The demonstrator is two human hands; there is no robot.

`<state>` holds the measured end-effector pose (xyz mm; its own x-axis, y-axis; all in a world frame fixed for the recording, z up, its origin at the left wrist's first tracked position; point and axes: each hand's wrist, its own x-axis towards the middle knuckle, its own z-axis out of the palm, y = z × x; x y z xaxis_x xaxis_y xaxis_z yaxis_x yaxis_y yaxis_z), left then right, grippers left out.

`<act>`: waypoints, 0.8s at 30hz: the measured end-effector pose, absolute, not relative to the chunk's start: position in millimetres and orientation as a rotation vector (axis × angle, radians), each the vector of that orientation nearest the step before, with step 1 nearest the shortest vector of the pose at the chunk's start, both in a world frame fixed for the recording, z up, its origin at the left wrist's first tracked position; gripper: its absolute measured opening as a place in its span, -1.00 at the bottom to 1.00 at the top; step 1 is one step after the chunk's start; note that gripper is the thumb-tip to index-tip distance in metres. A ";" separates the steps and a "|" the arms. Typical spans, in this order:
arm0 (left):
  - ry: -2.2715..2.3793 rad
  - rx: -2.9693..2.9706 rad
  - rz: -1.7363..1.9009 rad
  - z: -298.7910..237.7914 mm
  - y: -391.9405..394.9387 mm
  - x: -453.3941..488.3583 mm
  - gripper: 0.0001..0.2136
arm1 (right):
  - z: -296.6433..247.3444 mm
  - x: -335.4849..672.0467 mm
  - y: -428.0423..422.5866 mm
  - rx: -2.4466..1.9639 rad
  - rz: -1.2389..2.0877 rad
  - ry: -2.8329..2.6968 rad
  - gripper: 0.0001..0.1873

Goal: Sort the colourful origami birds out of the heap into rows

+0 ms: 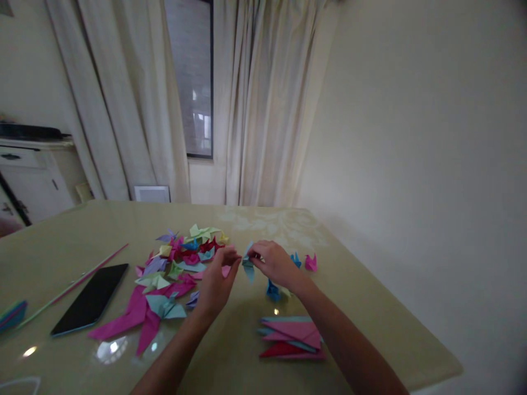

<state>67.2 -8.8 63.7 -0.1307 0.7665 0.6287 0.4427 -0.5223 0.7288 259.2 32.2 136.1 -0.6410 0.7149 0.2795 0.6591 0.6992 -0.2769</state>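
A light blue origami crane (248, 265) is held up over the middle of the table between my two hands. My left hand (221, 274) pinches its left end between thumb and fingertips. My right hand (274, 262) grips its right side, the fingers curled and partly covering it. Left of my hands lies a pile of folded paper cranes (191, 257) in pink, red, green, purple and blue. Just beyond my right wrist are a blue crane (272, 291) and a pink crane (311, 263). Below it rests a stack of flat folded papers (290, 339), partly hidden by my right forearm.
A black tablet or phone (91, 299) lies on the left of the table (230, 351), beside a long thin pink and green stick (78, 282). Large pink folded paper (135, 318) sits in front of the pile. Curtains (275, 109) and a wall border the table.
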 end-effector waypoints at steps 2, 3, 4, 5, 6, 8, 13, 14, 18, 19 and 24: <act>1.500 1.818 1.650 65.4 -2.2 52.1 -0.84 | 137.6 253.4 49.9 -1.098 0.233 -2.597 -0.85; 1.617 1.850 1.572 64.5 0.3 43.8 -0.86 | 135.9 251.6 58.1 -1.111 0.242 -2.614 -0.83; 1.750 1.920 1.441 62.4 2.2 35.6 -0.87 | 132.9 250.3 65.5 -1.122 0.250 -2.630 -0.82; 1.892 2.007 1.263 59.1 3.5 27.9 -0.87 | 128.7 249.1 71.7 -1.134 0.258 -2.652 -0.81; 2.026 2.087 1.051 55.1 4.3 21.1 -0.85 | 123.8 247.8 76.7 -1.141 0.270 -2.676 -0.81; 2.205 2.183 0.636 45.8 4.9 11.3 -0.76 | 113.3 243.9 82.4 -1.136 0.299 -2.728 -0.83; 2.282 2.175 0.253 31.6 7.0 6.1 -0.67 | 93.6 228.9 80.4 -1.074 0.325 -2.774 -0.76; 2.280 2.163 0.233 31.4 7.4 6.5 -0.67 | 91.2 226.2 79.3 -1.069 0.319 -2.769 -0.73; 2.275 2.109 0.199 36.4 6.6 8.4 -0.72 | 86.2 220.7 77.1 -1.076 0.170 -2.854 -0.69; 2.269 2.104 0.198 38.3 5.6 9.0 -0.74 | 86.4 220.7 77.2 -1.085 0.129 -2.883 -0.75; 2.255 2.123 0.233 47.2 0.8 13.6 -0.77 | 98.0 229.6 81.8 -1.161 0.030 -2.859 -0.79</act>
